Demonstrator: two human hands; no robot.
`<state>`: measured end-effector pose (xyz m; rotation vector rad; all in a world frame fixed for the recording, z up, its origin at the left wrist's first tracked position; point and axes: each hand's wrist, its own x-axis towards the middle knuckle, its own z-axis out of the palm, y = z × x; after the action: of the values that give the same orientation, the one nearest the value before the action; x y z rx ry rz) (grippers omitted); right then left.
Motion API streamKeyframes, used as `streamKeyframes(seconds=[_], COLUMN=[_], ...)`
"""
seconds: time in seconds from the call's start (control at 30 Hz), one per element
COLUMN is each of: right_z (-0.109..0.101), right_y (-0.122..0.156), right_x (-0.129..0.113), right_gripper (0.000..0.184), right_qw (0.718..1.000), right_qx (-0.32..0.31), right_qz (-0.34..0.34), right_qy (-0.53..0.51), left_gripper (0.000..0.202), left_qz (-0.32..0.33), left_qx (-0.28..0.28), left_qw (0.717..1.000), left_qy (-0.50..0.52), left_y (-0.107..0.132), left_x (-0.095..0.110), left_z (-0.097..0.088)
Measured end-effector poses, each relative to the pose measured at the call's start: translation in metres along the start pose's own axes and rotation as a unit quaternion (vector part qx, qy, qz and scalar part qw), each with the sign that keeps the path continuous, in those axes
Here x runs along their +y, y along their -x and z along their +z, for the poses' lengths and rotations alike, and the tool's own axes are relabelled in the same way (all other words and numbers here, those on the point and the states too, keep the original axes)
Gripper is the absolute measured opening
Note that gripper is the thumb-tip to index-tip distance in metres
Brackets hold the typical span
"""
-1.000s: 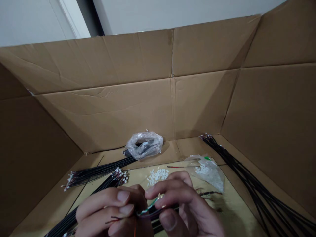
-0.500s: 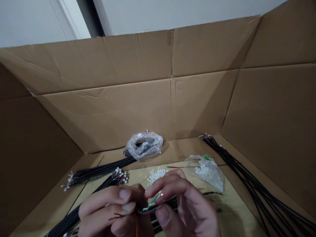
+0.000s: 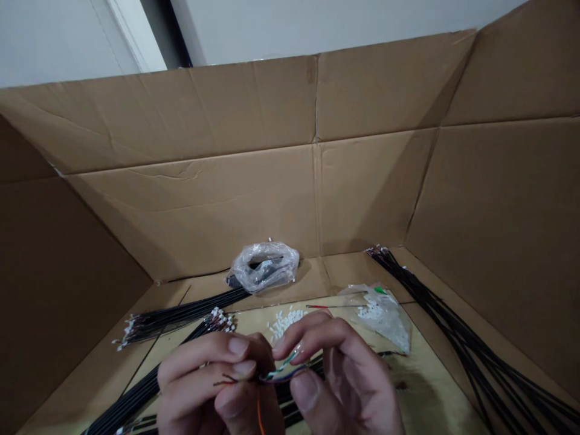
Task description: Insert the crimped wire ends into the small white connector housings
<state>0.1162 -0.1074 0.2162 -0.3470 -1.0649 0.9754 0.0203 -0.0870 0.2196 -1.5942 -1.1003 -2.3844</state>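
Thin coloured wires (image 3: 281, 373), green, white and dark blue or purple, fan out between my two hands at the bottom middle. My left hand (image 3: 212, 380) pinches them near their base, where a dark end shows. Brown and orange-red wire tips stick out to the left of its thumb, and an orange wire (image 3: 260, 411) hangs down below. My right hand (image 3: 344, 374) has its index finger and thumb closed round the free ends of the green, white and dark wires. Both hands are raised above the board, and the fingers hide part of the wires.
Black cable bundles with white connectors (image 3: 221, 320) lie left, and another black bundle (image 3: 435, 314) lies right. Small white connector housings (image 3: 285, 321) are piled behind my hands. A clear bag of white parts (image 3: 380, 314) and a plastic bag (image 3: 267, 269) lie farther back. Cardboard walls (image 3: 226, 205) enclose everything.
Both hands have shifted slightly, the left one to the right and a little up. The wires between them have moved along and the dark blue or purple one shows more clearly.
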Motion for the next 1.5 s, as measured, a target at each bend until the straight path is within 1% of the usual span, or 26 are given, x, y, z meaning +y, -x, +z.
streamKeyframes(seconds=[0.03,0.1,0.13,0.17,0.23,0.3,0.33,0.4,0.43,0.5,0.53,0.57,0.63,0.73,0.83,0.93,1.0,1.07,1.13,1.23,1.33,1.43,1.5], right_z=[0.001,0.004,0.006,0.008,0.012,0.014,0.014,0.014,0.013,0.013,0.013,0.012,0.011,0.009,0.008,0.008,0.008,0.009,0.011,0.012,0.011,0.008,0.006], right_y=[0.000,0.001,0.002,0.003,0.003,0.001,0.000,-0.004,-0.006,-0.009,-0.010,-0.011,-0.011,-0.010,-0.009,-0.009,-0.008,-0.007,-0.006,-0.003,-0.002,-0.003,-0.004], right_x=[0.000,-0.002,-0.003,-0.004,-0.006,-0.007,-0.007,-0.006,-0.005,-0.003,-0.002,-0.001,0.000,0.002,0.002,-0.001,-0.004,-0.006,-0.007,-0.008,-0.009,-0.010,-0.010], right_gripper=[0.026,0.021,0.018,0.013,0.005,0.006,0.009,0.017,0.021,0.025,0.025,0.025,0.024,0.026,0.028,0.025,0.022,0.020,0.018,0.016,0.013,0.011,0.010], right_qw=[1.000,1.000,0.999,0.998,0.995,0.990,0.984,0.959,0.940,0.900,0.886,0.878,0.874,0.877,0.893,0.923,0.943,0.961,0.975,0.985,0.989,0.989,0.988], right_qx=[0.004,0.024,0.040,0.058,0.084,0.093,0.094,0.082,0.072,0.055,0.050,0.049,0.053,0.061,0.069,0.072,0.074,0.081,0.096,0.115,0.124,0.128,0.130], right_qz=[0.002,0.011,0.017,0.023,0.044,0.089,0.122,0.202,0.240,0.299,0.316,0.325,0.332,0.341,0.328,0.275,0.236,0.197,0.161,0.121,0.084,0.059,0.047], right_qy=[0.002,0.003,0.000,-0.005,-0.023,-0.063,-0.095,-0.181,-0.230,-0.312,-0.336,-0.349,-0.350,-0.332,-0.300,-0.260,-0.223,-0.175,-0.121,-0.050,-0.001,0.039,0.061], left_gripper=[0.035,0.029,0.028,0.028,0.027,0.029,0.031,0.030,0.031,0.031,0.030,0.030,0.028,0.028,0.028,0.025,0.026,0.026,0.026,0.024,0.019,0.015,0.012], left_qz=[0.031,0.074,0.085,0.086,0.082,0.057,0.041,0.002,-0.001,-0.011,-0.009,-0.008,0.002,0.011,0.024,0.026,0.043,0.065,0.065,0.058,0.073,0.056,0.037], left_qx=[-0.018,-0.049,-0.067,-0.073,-0.084,-0.063,-0.021,0.031,0.049,0.061,0.062,0.063,0.059,0.042,0.041,0.035,0.029,0.025,0.019,0.004,-0.037,-0.083,-0.096], left_qw=[0.999,0.996,0.994,0.994,0.993,0.996,0.999,0.998,0.998,0.997,0.997,0.997,0.998,0.999,0.998,0.997,0.997,0.996,0.997,0.998,0.996,0.994,0.994], left_qy=[-0.002,0.000,-0.003,0.001,0.006,0.017,0.025,0.045,0.048,0.041,0.036,0.032,0.030,0.027,0.044,0.062,0.059,0.050,0.040,0.037,0.044,0.050,0.048], left_y=[-0.002,-0.007,-0.009,-0.011,-0.011,-0.009,-0.007,-0.004,-0.003,-0.002,-0.003,-0.003,-0.005,-0.007,-0.006,-0.004,-0.003,-0.004,-0.005,-0.010,-0.014,-0.015,-0.013], left_x=[-0.001,-0.003,-0.004,-0.004,-0.003,0.001,0.004,0.010,0.012,0.014,0.014,0.013,0.012,0.009,0.005,0.001,0.000,0.000,0.002,0.006,0.007,0.008,0.008], left_z=[-0.005,-0.013,-0.016,-0.017,-0.015,-0.006,0.000,0.010,0.014,0.017,0.016,0.015,0.012,0.010,0.010,0.012,0.012,0.012,0.012,0.013,0.014,0.012,0.010])
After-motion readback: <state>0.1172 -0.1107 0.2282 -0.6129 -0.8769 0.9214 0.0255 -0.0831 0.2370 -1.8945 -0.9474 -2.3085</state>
